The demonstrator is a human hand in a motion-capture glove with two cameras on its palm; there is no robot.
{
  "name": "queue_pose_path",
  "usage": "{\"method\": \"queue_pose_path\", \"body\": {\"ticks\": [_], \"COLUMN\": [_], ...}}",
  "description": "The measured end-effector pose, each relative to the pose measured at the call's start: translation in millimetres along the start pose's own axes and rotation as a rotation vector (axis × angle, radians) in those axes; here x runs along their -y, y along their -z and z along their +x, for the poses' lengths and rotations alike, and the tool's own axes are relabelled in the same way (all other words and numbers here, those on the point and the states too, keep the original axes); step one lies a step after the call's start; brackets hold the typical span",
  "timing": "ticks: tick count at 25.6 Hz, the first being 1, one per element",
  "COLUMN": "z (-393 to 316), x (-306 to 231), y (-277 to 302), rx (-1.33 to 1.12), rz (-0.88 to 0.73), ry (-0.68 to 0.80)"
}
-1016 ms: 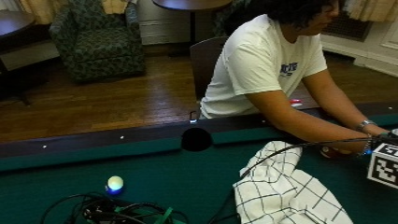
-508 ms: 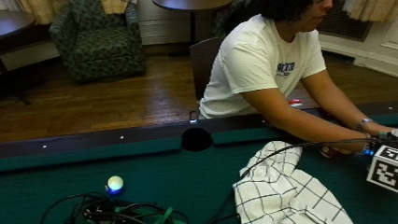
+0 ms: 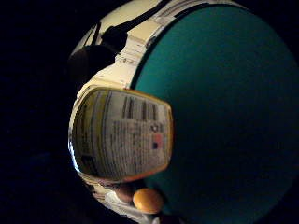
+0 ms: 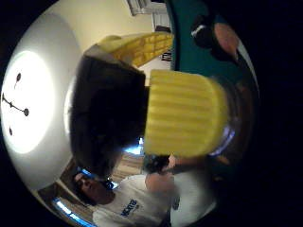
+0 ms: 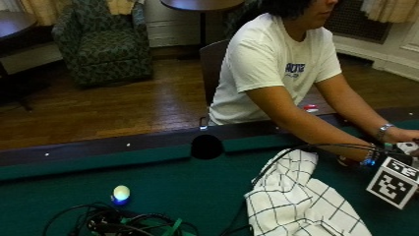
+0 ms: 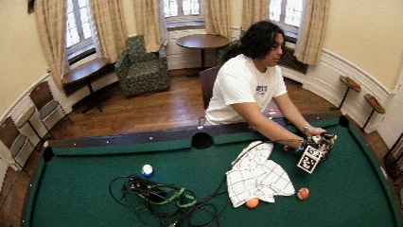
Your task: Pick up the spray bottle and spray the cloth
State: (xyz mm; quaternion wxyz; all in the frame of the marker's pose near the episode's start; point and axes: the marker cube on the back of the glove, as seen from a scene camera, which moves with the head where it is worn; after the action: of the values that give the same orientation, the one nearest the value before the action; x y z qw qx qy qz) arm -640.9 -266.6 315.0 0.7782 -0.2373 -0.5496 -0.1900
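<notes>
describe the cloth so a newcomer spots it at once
Start from the green pool table and the person seated at its far rail. The cloth lies crumpled on the felt just in front of that person, beside the gloved right hand. It is white with a thin dark grid; its neighbours are an orange ball, a reddish ball and a tangle of black cables.

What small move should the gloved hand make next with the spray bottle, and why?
Probably turn the nozzle toward the cloth. The palm views show the spray bottle and its yellow collar close against the palm, so the right hand seems to have it already, though its fingers are hidden; the checked cloth lies beside it on the green felt.
</notes>
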Motion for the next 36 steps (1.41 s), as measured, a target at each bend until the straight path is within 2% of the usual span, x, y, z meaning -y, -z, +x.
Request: {"method": "queue_pose_path", "body": {"ticks": [8, 15, 23, 28, 36], "z": [-1.5, -8.1, -27.2, -52.3, -87.9], "x": [-34.4, -83.2, -145.9, -194.2, -270.1], "y": [24.4, 65.5, 108.9, 129.8, 139.3], "rx": [-0.172, -0.518, -0.736, -0.881, -0.984], "rz": [-0.024, -0.081, -0.089, -0.143, -0.247], "ry": [0.001, 0.013, 0.091, 0.161, 0.276]}}
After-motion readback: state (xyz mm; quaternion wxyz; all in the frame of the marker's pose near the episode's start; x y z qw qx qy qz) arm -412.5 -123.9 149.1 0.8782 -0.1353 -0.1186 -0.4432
